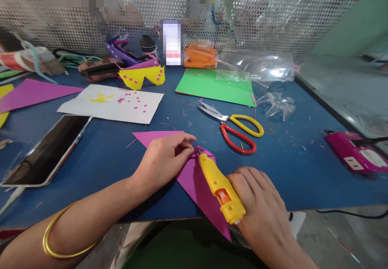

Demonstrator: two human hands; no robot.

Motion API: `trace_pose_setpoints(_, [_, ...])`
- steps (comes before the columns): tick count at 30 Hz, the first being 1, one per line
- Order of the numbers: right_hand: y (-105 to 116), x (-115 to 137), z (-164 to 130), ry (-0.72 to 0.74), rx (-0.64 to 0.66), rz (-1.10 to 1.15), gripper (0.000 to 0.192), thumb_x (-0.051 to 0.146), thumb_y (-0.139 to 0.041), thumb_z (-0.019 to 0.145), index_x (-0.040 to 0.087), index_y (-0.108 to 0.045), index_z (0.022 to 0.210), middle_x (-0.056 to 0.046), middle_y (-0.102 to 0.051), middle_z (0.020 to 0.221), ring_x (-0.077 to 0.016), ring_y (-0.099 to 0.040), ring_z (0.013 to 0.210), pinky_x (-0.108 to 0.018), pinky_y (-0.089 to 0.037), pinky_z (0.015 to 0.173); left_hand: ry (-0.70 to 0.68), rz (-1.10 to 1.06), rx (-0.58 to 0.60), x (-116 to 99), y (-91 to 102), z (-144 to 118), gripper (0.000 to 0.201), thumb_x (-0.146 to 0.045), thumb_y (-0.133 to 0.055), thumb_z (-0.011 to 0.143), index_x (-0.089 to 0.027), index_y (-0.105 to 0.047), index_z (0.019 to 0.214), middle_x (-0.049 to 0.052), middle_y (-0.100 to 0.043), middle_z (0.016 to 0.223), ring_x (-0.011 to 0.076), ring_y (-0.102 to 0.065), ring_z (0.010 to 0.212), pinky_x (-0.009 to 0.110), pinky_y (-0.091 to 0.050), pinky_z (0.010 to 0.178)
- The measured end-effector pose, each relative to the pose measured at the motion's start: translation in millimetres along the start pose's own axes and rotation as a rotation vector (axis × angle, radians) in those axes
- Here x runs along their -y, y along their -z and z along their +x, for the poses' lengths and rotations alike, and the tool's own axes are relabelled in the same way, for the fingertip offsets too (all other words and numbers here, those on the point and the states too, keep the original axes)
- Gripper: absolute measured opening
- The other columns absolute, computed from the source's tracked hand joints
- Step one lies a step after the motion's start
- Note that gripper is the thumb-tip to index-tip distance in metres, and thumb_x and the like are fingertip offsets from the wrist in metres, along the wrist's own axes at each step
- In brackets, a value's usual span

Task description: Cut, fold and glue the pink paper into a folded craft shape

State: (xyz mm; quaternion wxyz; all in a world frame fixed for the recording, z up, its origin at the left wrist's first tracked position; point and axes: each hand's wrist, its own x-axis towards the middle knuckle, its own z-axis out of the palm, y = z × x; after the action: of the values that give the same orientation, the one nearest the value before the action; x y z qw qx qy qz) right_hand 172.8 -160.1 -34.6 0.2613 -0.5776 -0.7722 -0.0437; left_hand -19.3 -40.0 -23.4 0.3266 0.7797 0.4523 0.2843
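Observation:
My right hand (259, 200) is closed around a yellow glue gun (214, 176), its nozzle pointing away from me and down at a purple paper piece (197, 192). My left hand (165, 153) rests on that paper, thumb and fingers pinched together at its folded edge beside the nozzle tip. The purple piece lies partly on the blue table (291, 176), one point hanging over the front edge. Just beyond my hands are scissors (223, 117) with one red and one yellow handle, blades partly apart.
White paper (133, 113) carries small yellow and pink bits. Behind it stands a yellow paper mask (141, 79). Left lies a phone (48, 149); another phone (171, 42) stands upright. Green sheets (212, 85), clear plastic (257, 64) and a pink power socket (354, 151) are farther right.

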Motion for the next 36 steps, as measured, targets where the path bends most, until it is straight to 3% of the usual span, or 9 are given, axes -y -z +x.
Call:
trace_pose_setpoints(6, [3,-1,2,0.065,0.029,-0.068,0.010,0.017,-0.043,0.098,0.019,-0.050,0.090,-0.005,-0.058,0.080,-0.0212,-0.052,0.076,-0.033,-0.040,0.069,0.010,-0.006,0.011,0,0.5,-1,0.021,-0.025,-0.060,0.087,-0.022,-0.071,0.105,-0.001,-0.079,0.090,0.0162,-0.074,0.080,0.029,-0.059,0.081])
trace_pose_setpoints(21, [6,-4,-4,-0.004,-0.032,-0.122,0.011,0.020,-0.041,0.096,0.020,-0.052,0.099,-0.009,-0.065,0.087,-0.0250,-0.058,0.083,-0.036,-0.045,0.071,-0.009,0.041,-0.003,1,0.5,-1,0.020,-0.026,-0.060,0.087,-0.023,-0.072,0.103,-0.003,-0.078,0.089,0.0143,-0.071,0.074,0.028,-0.059,0.079])
trace_pose_setpoints(28, [11,-11,-11,0.006,-0.026,0.002,0.018,0.029,-0.049,0.098,0.018,-0.054,0.110,-0.009,-0.071,0.101,-0.0240,-0.065,0.092,-0.036,-0.050,0.075,-0.026,0.084,-0.001,0,1.3,-3,0.019,-0.028,-0.060,0.087,-0.024,-0.073,0.101,-0.002,-0.078,0.089,0.0144,-0.071,0.071,0.028,-0.059,0.076])
trace_pose_setpoints(33, [22,-22,-12,-0.120,-0.047,0.023,0.028,0.037,-0.053,0.099,0.020,-0.056,0.121,-0.010,-0.069,0.116,-0.0231,-0.070,0.095,-0.033,-0.055,0.071,-0.089,0.165,-0.016,-1,3.3,-4,0.018,-0.030,-0.058,0.088,-0.025,-0.073,0.096,-0.002,-0.078,0.086,0.0153,-0.071,0.070,0.026,-0.057,0.069])
trace_pose_setpoints(36, [31,-33,-7,-0.199,-0.085,0.052,0.027,0.044,-0.053,0.100,0.022,-0.058,0.115,-0.007,-0.071,0.104,-0.0199,-0.071,0.081,-0.029,-0.054,0.059,-0.159,0.225,-0.017,-1,4.3,-6,0.020,-0.030,-0.056,0.089,-0.025,-0.074,0.096,-0.001,-0.078,0.087,0.0164,-0.072,0.074,0.025,-0.054,0.067])
